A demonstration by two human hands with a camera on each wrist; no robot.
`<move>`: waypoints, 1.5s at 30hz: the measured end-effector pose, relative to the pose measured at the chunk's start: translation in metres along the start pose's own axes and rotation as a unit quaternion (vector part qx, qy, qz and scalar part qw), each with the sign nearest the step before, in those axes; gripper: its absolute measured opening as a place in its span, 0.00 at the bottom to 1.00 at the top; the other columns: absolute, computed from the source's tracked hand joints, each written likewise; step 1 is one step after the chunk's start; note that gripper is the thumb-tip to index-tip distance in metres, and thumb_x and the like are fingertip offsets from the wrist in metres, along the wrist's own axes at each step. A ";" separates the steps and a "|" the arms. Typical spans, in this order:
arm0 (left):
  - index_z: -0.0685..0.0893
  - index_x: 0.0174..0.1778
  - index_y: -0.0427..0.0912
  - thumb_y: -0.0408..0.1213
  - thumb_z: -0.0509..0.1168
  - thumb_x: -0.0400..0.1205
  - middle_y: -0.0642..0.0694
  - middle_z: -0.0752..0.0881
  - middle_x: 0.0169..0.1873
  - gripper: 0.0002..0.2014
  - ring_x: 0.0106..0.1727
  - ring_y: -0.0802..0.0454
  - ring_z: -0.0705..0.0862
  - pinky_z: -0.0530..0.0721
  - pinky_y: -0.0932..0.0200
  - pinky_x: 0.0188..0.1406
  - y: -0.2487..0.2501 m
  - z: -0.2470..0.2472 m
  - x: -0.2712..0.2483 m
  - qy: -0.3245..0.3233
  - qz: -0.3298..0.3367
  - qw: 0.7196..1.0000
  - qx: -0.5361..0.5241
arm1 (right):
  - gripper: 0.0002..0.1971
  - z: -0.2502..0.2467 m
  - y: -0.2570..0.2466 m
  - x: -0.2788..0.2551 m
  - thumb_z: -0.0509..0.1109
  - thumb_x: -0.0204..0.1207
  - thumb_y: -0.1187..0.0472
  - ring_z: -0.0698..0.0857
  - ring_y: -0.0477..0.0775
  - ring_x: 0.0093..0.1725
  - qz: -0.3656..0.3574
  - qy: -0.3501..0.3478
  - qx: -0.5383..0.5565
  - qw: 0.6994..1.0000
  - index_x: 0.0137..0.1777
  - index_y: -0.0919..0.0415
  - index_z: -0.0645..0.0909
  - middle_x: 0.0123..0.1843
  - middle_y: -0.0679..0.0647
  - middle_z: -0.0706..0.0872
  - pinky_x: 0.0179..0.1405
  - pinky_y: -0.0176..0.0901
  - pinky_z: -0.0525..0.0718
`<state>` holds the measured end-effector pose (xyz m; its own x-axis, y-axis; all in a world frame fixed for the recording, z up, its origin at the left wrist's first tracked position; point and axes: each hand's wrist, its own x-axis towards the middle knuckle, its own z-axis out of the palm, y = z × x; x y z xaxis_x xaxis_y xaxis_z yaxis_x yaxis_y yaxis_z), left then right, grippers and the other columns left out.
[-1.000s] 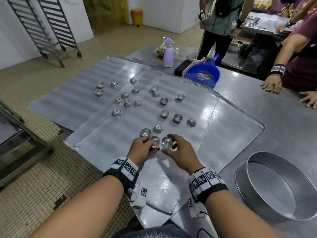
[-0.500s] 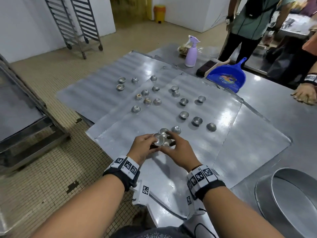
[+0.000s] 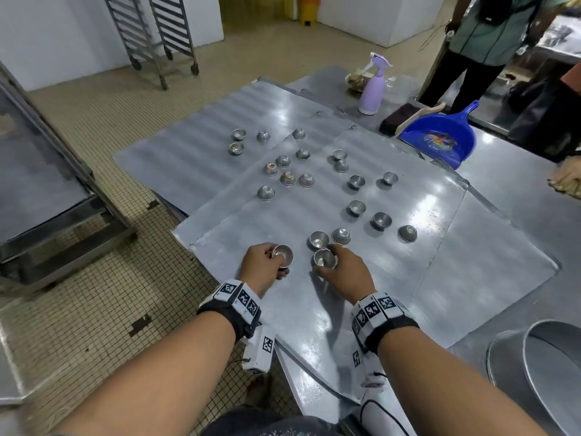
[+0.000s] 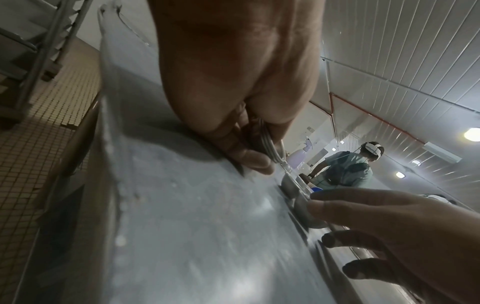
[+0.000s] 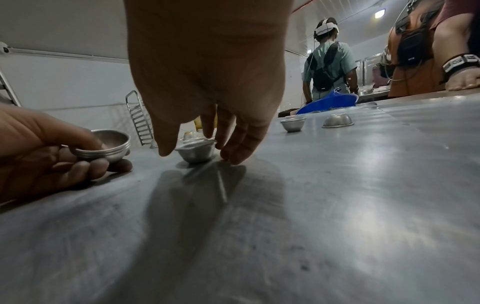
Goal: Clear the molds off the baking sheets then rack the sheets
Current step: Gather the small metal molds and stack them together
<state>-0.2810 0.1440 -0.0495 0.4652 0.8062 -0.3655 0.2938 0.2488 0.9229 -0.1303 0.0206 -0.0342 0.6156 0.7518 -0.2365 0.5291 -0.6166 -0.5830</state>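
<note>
Several small metal cup molds (image 3: 356,207) lie scattered over overlapping grey baking sheets (image 3: 314,316) on the steel table. My left hand (image 3: 275,262) grips a nested stack of molds (image 3: 283,253) just above the near sheet; the right wrist view shows the stack (image 5: 103,147) pinched between thumb and fingers. My right hand (image 3: 334,267) curls round a single upright mold (image 3: 323,259) that stands on the sheet (image 5: 337,205), thumb on one side of the mold (image 5: 196,151) and fingers on the other. Two more molds (image 3: 319,239) sit just beyond it.
A large round cake pan (image 3: 540,369) sits at the near right. A blue dustpan (image 3: 437,138) and a purple spray bottle (image 3: 372,89) stand at the far side. Other people (image 3: 484,39) stand across the table. Wheeled racks (image 3: 151,36) stand far left; a steel trolley (image 3: 47,196) is on the left.
My hands have drawn apart. The left hand moved left with the stack of molds, and the right hand now holds a single mold standing on the sheet.
</note>
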 end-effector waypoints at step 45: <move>0.89 0.44 0.31 0.27 0.60 0.82 0.35 0.89 0.36 0.12 0.39 0.45 0.89 0.90 0.50 0.40 0.026 -0.005 -0.001 -0.061 -0.069 0.969 -0.231 | 0.27 0.028 -0.044 -0.002 0.74 0.74 0.39 0.86 0.49 0.58 -0.092 0.046 0.125 0.987 0.72 0.43 0.77 0.61 0.44 0.86 0.58 0.48 0.84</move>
<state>-0.2784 0.1524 -0.0242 0.5513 0.6856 -0.4754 -0.0314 0.5865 0.8094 -0.1711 0.0531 -0.0298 0.5785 0.8145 -0.0434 0.4836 -0.3854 -0.7859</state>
